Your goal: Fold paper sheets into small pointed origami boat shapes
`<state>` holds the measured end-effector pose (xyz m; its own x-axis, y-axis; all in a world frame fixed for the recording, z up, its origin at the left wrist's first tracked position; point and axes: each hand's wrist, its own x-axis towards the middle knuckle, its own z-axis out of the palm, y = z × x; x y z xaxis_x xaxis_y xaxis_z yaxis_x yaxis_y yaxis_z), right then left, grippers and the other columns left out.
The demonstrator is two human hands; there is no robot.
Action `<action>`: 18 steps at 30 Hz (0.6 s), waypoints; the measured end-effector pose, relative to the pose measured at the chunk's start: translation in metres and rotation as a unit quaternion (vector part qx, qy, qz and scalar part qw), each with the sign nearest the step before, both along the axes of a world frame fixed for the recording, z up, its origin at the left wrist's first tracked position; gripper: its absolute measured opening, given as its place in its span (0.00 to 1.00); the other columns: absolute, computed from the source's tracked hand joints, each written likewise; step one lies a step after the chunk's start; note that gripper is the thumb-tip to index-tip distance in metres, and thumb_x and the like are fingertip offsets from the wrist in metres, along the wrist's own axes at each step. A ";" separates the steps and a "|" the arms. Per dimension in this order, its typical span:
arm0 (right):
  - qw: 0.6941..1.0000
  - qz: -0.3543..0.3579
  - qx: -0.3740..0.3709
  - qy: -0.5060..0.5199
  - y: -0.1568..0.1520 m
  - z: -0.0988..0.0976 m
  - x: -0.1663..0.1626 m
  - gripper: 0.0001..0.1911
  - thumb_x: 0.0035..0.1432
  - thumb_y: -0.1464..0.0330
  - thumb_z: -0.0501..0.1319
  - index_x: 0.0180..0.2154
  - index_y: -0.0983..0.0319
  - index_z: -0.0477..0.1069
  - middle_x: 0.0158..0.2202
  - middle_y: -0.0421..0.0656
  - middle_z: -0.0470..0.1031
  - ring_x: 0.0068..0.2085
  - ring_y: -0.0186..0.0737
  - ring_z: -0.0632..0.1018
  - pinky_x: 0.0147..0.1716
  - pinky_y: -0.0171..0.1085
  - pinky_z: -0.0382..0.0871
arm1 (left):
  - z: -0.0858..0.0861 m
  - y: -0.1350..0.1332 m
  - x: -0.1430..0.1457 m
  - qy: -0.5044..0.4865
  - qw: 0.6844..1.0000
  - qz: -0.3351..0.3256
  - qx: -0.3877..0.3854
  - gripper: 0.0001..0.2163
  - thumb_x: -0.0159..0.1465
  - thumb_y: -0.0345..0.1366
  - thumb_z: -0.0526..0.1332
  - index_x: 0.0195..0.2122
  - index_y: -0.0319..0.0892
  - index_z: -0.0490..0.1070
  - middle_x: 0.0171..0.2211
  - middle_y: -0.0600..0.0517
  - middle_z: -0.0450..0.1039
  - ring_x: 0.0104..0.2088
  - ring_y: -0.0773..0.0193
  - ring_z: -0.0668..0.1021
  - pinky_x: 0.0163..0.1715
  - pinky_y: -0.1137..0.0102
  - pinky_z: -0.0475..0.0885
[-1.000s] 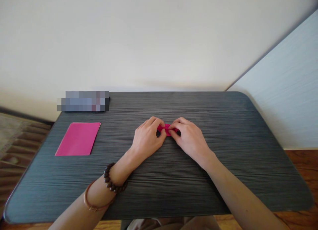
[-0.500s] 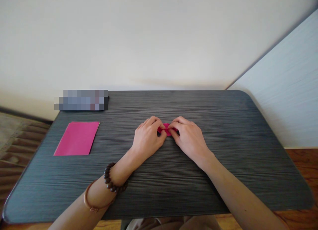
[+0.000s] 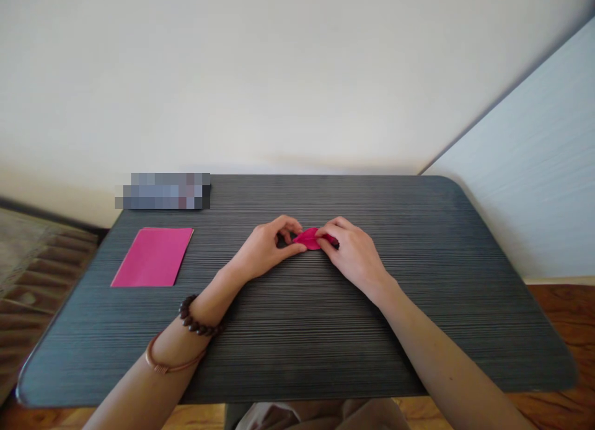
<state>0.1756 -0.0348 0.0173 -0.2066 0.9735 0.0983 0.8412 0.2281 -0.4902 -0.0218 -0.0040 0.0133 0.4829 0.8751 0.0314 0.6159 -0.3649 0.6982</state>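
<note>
Presently the left hand [image 3: 264, 249] and right hand [image 3: 354, 254] pinch a small, much-folded pink paper [image 3: 308, 238] mid-table, folding unfinished; a pink sheet stack [image 3: 153, 257] lies untouched far left.

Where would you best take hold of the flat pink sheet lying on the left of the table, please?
The pink sheet lies flat on the table, so nothing stands up to pinch. Probably best to come from the left, where its near-left corner sits close to the table edge, lift that corner with a fingertip, then close the grip on it.
</note>
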 end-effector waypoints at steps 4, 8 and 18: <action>0.993 0.062 -0.032 0.093 0.006 0.003 0.016 0.12 0.57 0.66 0.61 0.45 0.56 0.71 0.39 0.40 0.76 0.36 0.35 0.75 0.39 0.36 0.67 | -0.005 0.000 -0.009 -0.028 0.999 0.027 -0.001 0.13 0.59 0.46 0.61 0.39 0.46 0.75 0.29 0.56 0.75 0.24 0.70 0.68 0.27 0.73 0.65; 0.978 0.077 -0.098 0.167 0.010 0.005 0.033 0.10 0.56 0.64 0.62 0.41 0.57 0.72 0.35 0.38 0.77 0.34 0.34 0.76 0.37 0.35 0.69 | -0.009 -0.001 -0.008 -0.060 0.997 0.050 -0.001 0.13 0.58 0.47 0.62 0.38 0.45 0.76 0.34 0.54 0.78 0.25 0.69 0.70 0.30 0.72 0.68; 0.985 0.142 -0.021 0.100 0.012 0.004 0.039 0.05 0.57 0.71 0.61 0.38 0.60 0.71 0.37 0.40 0.76 0.35 0.33 0.77 0.39 0.35 0.69 | -0.007 0.001 -0.007 -0.065 0.996 0.060 0.007 0.11 0.57 0.45 0.64 0.37 0.44 0.77 0.34 0.54 0.78 0.25 0.69 0.73 0.30 0.72 0.70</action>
<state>0.2146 -0.0232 0.0214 -0.4514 0.8834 0.1260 0.6326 0.4164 -0.6530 -0.0286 -0.0032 0.0063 0.3658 0.9254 0.0987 0.5610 -0.3039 0.7700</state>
